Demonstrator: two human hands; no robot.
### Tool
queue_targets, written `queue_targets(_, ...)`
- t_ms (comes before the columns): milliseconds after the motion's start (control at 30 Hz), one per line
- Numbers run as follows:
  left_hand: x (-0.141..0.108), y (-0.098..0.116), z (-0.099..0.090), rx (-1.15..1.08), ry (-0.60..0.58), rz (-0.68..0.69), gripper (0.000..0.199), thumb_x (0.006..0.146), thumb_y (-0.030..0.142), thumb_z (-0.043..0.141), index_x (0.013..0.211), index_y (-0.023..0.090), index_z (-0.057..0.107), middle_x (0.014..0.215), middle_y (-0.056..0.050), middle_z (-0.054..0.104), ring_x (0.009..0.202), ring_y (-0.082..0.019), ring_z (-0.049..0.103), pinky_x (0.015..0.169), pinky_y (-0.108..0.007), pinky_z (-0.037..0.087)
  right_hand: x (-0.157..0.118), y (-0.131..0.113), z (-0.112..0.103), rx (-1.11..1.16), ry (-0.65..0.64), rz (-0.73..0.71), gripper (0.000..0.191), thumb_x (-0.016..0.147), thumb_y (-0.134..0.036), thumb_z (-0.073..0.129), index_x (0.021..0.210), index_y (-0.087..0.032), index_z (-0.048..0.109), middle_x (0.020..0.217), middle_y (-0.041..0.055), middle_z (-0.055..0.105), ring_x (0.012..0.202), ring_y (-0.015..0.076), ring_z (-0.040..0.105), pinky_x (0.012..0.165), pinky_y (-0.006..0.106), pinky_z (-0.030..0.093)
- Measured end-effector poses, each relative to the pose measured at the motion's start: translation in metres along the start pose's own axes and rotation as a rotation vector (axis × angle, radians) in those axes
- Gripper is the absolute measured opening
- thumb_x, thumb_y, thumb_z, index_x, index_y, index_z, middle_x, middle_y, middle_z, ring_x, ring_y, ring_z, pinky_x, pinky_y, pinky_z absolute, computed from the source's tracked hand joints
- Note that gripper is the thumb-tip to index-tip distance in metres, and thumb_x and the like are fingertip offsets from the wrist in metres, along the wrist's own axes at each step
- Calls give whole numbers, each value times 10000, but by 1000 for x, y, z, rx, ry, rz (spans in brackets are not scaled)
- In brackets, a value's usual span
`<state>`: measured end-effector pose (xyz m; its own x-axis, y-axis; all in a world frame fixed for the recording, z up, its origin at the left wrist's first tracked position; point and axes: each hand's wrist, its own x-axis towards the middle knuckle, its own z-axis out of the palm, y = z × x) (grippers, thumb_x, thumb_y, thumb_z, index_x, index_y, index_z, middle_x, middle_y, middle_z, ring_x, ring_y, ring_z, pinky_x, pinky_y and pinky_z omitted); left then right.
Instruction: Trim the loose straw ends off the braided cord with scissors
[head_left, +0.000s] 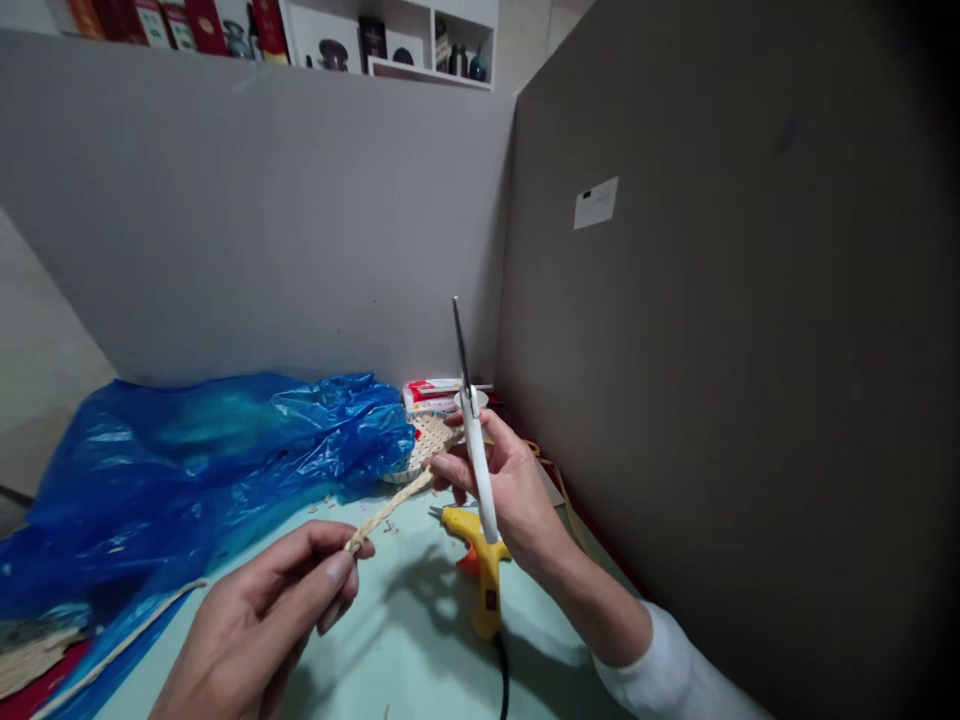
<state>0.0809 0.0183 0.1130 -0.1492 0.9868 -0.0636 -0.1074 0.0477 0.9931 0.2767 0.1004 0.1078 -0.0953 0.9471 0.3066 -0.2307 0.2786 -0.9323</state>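
Observation:
A pale twisted cord [391, 507] stretches between both hands above the table. My left hand [281, 600] pinches it near the lower end, thumb against fingers. Its upper end is between the thumb and fingers of my right hand [499, 480]. Scissors with white handles [480, 470] also hang in my right hand, blades pointing up and looking closed. Below my right hand lies a yellow glue gun [487, 580] with an orange trigger and a black cable. A longer piece of cord [120, 645] runs along the lower left.
Blue plastic sheeting [202, 450] covers the left and back of the pale green table [405, 660]. Behind my hands are a woven basket [426, 440] and a red and white packet [427, 393]. Grey panels [300, 220] rise behind and at the right.

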Motion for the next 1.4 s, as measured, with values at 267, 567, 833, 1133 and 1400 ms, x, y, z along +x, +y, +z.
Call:
queue_targets(267, 6, 13, -7, -280, 244, 101, 442, 449, 437, 1003, 785, 215, 823, 673, -23, 735, 647, -137, 637, 575, -144, 552, -7, 21, -16, -783, -128, -721, 427, 844, -159, 678, 1263, -235, 649, 863, 15, 746, 685, 165, 651, 629, 269, 471)
queue_targets(567, 7, 6, -13, -222, 232, 211, 363, 575, 447, 961, 838, 233, 834, 673, 14, 722, 678, -119, 617, 609, -117, 534, -5, 24, -21, -1141, -118, -1062, 516, 801, -51, 530, 1291, -181, 627, 703, 6, 667, 579, 174, 536, 569, 306, 373)
queue_targets(833, 8, -3, -18, -57, 336, 249, 365, 642, 471, 905, 923, 247, 836, 818, 4, 787, 735, -163, 669, 658, -200, 565, -9, 32, -20, -1137, -142, -1044, 562, 783, -36, 503, 1315, -173, 621, 655, -11, 614, 565, 162, 510, 556, 309, 334)
queue_targets(1133, 3, 0, -14, 100, 428, 308, 258, 684, 436, 848, 868, 255, 834, 820, -7, 802, 766, -233, 733, 645, -277, 591, -9, 42, -22, -1058, -235, -930, 650, 700, -24, 483, 1314, -200, 602, 721, -5, 689, 604, 158, 602, 586, 286, 407)
queue_targets(1400, 6, -3, -20, 137, 430, 307, 281, 667, 444, 858, 859, 240, 838, 814, -34, 820, 737, -250, 736, 648, -301, 606, -9, 37, -20, -1012, -262, -917, 598, 675, -36, 441, 1227, -179, 620, 671, -4, 688, 515, 154, 568, 520, 274, 364)
